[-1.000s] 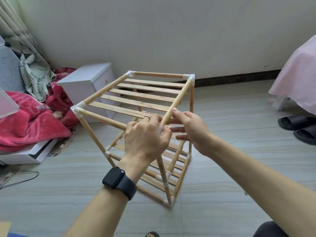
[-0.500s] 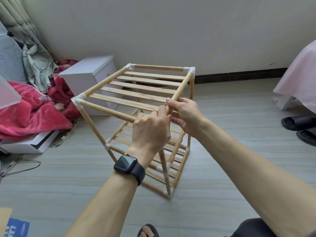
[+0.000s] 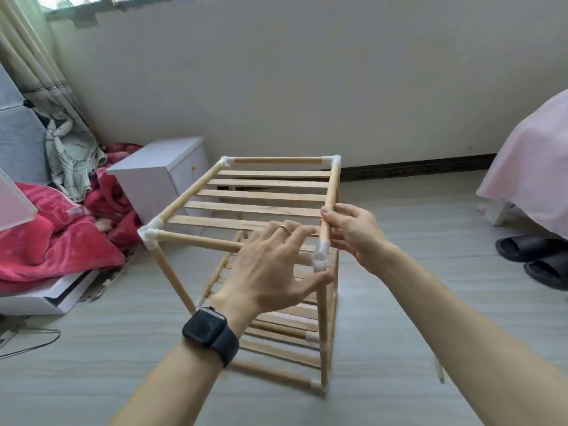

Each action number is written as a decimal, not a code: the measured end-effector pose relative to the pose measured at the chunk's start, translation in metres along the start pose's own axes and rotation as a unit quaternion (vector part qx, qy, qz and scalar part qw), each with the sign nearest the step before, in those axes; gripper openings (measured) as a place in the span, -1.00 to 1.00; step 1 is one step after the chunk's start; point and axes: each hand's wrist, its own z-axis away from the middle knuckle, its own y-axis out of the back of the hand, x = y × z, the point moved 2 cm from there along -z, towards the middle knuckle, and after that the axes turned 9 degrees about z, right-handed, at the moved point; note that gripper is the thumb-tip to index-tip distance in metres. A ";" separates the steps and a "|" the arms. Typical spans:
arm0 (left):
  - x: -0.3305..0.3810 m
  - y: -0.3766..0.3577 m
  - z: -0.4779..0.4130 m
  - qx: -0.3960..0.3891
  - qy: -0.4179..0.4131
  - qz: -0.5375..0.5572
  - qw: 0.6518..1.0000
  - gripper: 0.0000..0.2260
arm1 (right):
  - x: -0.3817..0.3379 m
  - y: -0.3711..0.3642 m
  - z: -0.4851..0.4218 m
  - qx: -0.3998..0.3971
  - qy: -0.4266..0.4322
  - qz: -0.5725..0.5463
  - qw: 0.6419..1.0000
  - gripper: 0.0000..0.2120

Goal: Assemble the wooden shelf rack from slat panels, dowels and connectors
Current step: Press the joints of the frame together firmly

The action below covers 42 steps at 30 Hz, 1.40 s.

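Note:
The wooden shelf rack point(image 3: 261, 195) stands on the floor, with slat panels at the top and lower down, dowel posts and white corner connectors. At its near right top corner a white connector point(image 3: 319, 256) shows an open socket facing me. My right hand point(image 3: 353, 232) grips the top right rail dowel point(image 3: 330, 198) just above that connector. My left hand point(image 3: 273, 265), with a ring and a black watch on the wrist, is spread with straight fingers over the near top rail, its thumb under the connector.
A white bedside cabinet point(image 3: 163, 176) stands just behind the rack on the left. Red blankets point(image 3: 55, 241) and a flat white box point(image 3: 46, 296) lie at the left. Black slippers point(image 3: 534, 256) and a pink-covered bed point(image 3: 531, 167) are at the right. A cable point(image 3: 30, 342) trails on the floor.
My left hand has let go of the corner and spread open, baring the white connector. My right hand stays gripping the right rail. The camera has tilted up.

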 end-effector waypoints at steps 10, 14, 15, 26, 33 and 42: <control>-0.044 0.005 -0.040 -0.120 0.121 -0.060 0.984 -0.25 | -0.028 -0.031 0.047 -0.052 0.182 0.717 0.671 -0.11; -0.041 -0.001 -0.039 -0.077 0.118 -0.064 0.988 -0.42 | -0.037 -0.029 0.030 -0.045 0.167 0.755 0.632 -0.47; -0.041 -0.001 -0.038 -0.072 0.119 -0.067 0.988 -0.43 | -0.037 -0.028 0.028 -0.037 0.185 0.757 0.625 -0.50; -0.033 -0.002 -0.044 -0.034 0.101 -0.082 0.991 -0.53 | -0.033 -0.021 0.010 0.007 0.263 0.785 0.561 -0.77; -0.033 -0.004 -0.043 -0.047 0.128 -0.059 0.989 -0.51 | -0.026 -0.003 0.014 -0.016 0.287 0.673 0.682 -0.32; -0.007 -0.016 -0.075 -0.156 0.110 0.027 0.981 -0.21 | 0.021 0.014 0.023 0.039 0.071 0.005 0.997 -0.40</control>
